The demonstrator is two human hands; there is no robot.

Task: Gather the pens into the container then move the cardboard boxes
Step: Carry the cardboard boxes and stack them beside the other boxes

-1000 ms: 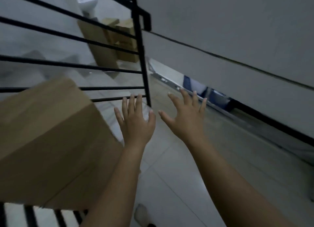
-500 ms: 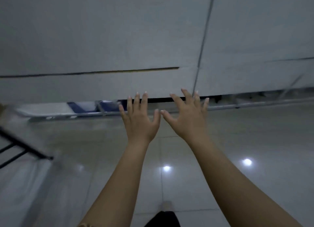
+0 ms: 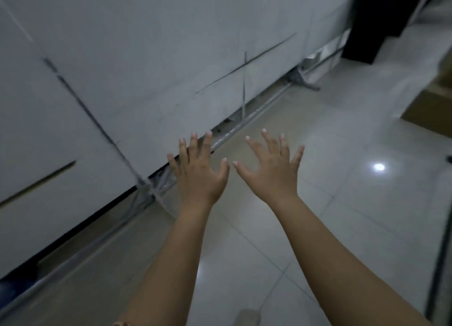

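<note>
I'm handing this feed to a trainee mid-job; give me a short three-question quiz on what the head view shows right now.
1. True or false: the left hand grips a cardboard box.
2. Where does the cardboard box show in the view? A) at the right edge, on the tiled floor B) between the hands C) against the grey wall panels
3. Fill in: the right hand has its fingers ____ and holds nothing.

Key: 1 false; both hands are spread and hold nothing. 2 A. 3 spread.
</note>
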